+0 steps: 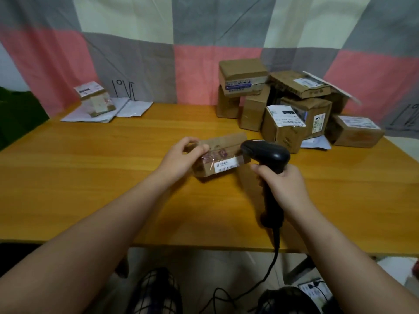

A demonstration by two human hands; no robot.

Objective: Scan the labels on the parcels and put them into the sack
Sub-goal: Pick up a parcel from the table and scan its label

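Your left hand (181, 155) grasps the small parcel (221, 158) mid-table, while your right hand (284, 184) grips the scanner (267, 155) just right of its label (227, 167).

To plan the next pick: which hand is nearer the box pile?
Right. The right hand, holding the scanner, is in front of the pile; the left hand grips a parcel farther left.

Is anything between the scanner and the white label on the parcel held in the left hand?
Nothing visible. The left hand grips the parcel at its left end, fingers off the label. The scanner in the right hand has its head right beside the label, unobstructed.
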